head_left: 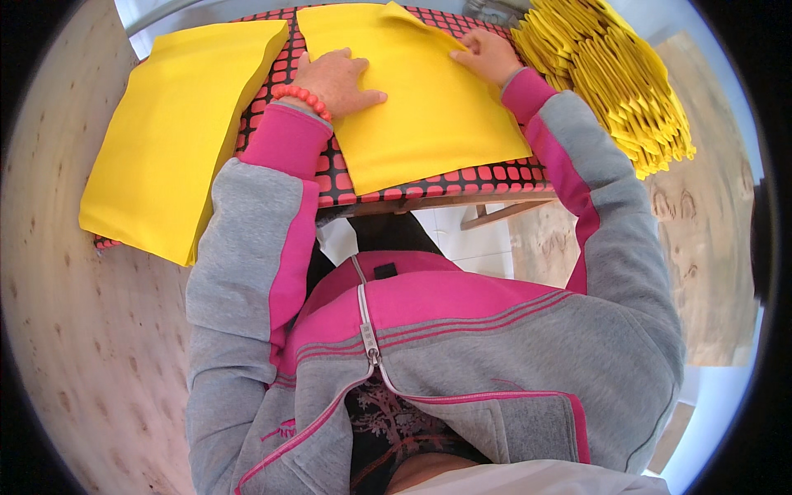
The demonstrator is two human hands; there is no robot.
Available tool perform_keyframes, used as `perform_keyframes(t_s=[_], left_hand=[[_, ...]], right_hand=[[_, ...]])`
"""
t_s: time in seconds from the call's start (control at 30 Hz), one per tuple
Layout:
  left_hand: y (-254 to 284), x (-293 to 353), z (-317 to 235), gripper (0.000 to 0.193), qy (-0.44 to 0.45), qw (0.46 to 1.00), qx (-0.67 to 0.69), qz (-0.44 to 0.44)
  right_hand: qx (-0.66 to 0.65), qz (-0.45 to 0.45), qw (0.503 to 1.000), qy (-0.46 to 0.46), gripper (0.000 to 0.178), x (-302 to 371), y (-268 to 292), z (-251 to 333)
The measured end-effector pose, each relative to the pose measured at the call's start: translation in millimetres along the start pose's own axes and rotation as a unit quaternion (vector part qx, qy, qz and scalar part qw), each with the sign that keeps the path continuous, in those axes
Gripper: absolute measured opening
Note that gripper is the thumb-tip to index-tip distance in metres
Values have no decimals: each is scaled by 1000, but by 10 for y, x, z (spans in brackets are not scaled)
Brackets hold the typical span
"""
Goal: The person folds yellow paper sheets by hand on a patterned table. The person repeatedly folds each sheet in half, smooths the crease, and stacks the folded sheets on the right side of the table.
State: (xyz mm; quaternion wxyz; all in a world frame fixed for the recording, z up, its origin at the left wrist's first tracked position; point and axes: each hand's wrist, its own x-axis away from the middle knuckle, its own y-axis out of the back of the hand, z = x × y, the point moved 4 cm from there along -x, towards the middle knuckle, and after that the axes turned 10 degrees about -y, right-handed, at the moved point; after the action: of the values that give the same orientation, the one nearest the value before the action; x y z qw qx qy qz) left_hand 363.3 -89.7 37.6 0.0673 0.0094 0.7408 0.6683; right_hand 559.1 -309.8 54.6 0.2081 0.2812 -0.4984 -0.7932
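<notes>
A yellow felt-like sheet (429, 124) lies on the red-and-black patterned tabletop in front of me, its far right edge lifted and curled. My left hand (337, 82), with a red bead bracelet at the wrist, rests flat on the sheet's left side, thumb and fingers spread. At the far right edge, my right hand (491, 58) pinches the curled border of the sheet between thumb and fingers. Left of my left hand lies a thick stack of flat yellow sheets (181, 124). Beyond my right hand sits a tall pile of folded yellow pieces (619, 82).
The patterned table covering (470, 183) shows around the sheet, down to the near wooden table edge. Pale wooden boards (66, 289) stretch along the left, and another wooden surface (701, 214) is at the right. White floor tiles (462, 243) show under the table.
</notes>
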Motion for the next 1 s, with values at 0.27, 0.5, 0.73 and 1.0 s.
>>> perform_keyframes(t_s=[0.27,0.5,0.73,1.0], left_hand=[[-15,-34,-7,73,5,1000,2,17],[-24,-25,-52,69,-29,999,-8,-34],[-75,-31,-26,64,-16,999,-24,-24],[-68,-64,-11,63,-14,1000,-18,-18]], right_hand=[[-302,231,895,-235,18,12,23,-726],[288,-111,918,249,17,360,-122,104],[-194,202,939,-198,40,292,150,-279],[-420,294,814,-274,27,698,204,-712]])
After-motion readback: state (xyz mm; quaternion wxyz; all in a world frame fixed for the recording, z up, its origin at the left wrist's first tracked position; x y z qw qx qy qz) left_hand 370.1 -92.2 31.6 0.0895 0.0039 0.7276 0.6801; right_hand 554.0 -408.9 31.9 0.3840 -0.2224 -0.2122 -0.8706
